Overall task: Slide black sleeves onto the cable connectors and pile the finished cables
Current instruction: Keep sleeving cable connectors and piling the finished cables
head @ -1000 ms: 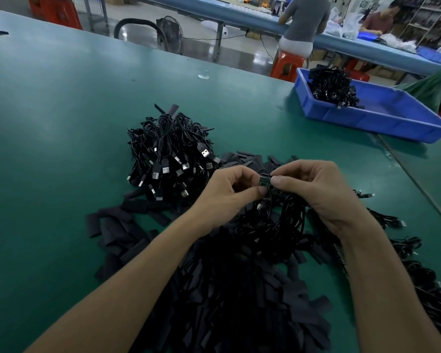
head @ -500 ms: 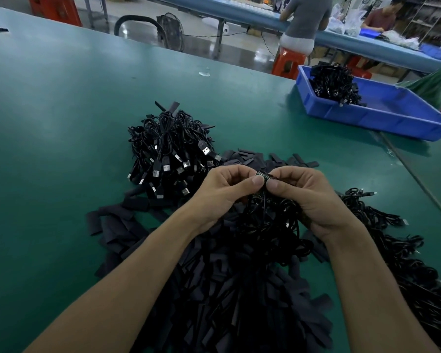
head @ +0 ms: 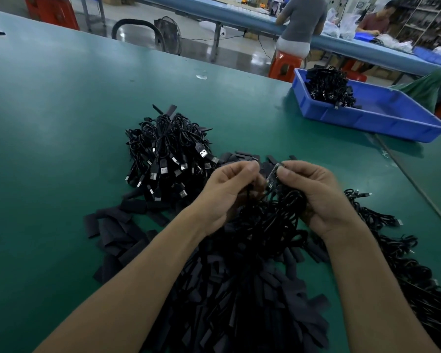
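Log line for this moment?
left hand: pinches black strip | right hand: holds cable, connector at thumb | finished pile: beyond left hand

Green worktable (head: pixel 61 103), glossy floor (head: pixel 196 47) — long blue bench (head: pixel 239 17) behind.

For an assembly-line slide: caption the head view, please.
Right hand pinches a cable connector beside the curled left hand, above loose black sleeves; cable pile at left, blue bin beyond.
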